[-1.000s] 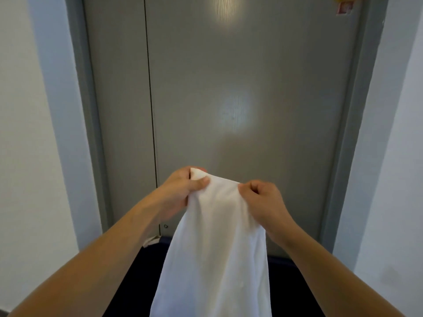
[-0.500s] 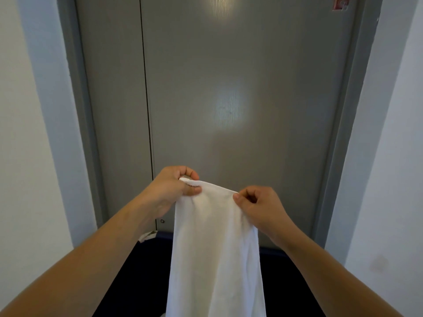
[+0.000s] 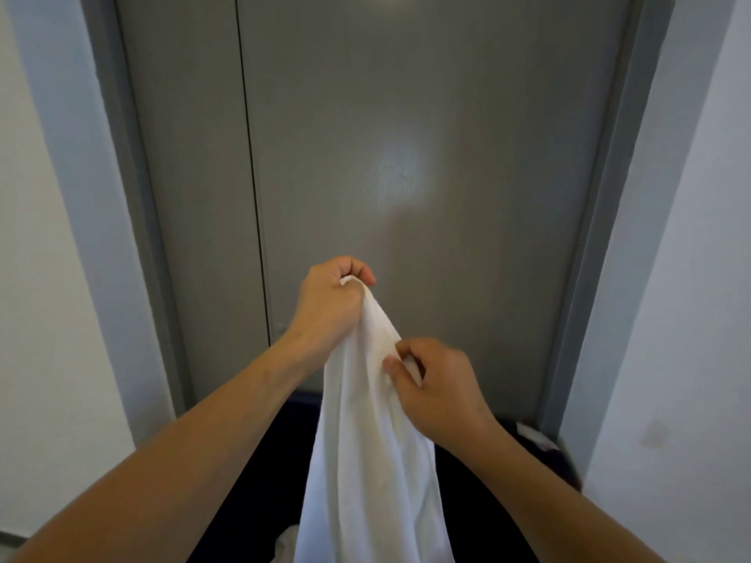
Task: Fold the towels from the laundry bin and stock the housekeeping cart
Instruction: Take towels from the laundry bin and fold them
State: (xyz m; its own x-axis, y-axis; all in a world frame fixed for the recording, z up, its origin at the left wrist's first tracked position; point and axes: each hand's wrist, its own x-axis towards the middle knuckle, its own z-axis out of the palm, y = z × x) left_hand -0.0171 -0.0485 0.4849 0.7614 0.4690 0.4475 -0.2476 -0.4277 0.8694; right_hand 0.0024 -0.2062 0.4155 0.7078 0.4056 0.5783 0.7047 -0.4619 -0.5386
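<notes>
A white towel (image 3: 365,461) hangs down in front of me, reaching the bottom edge of the view. My left hand (image 3: 329,306) grips its top corner, raised higher. Lower and to the right, my right hand (image 3: 435,384) pinches the towel's right edge between thumb and fingers. Below the towel lies the dark laundry bin (image 3: 260,481), with a bit of white cloth (image 3: 286,548) showing inside it near the bottom.
A grey double door (image 3: 406,156) stands close ahead, framed by pale walls (image 3: 53,278) on both sides. A small white scrap (image 3: 534,434) sits at the bin's far right corner by the door frame.
My right hand has dropped lower along the towel's edge while my left hand rose slightly. The top edge, held level before, now slopes down to the right.
</notes>
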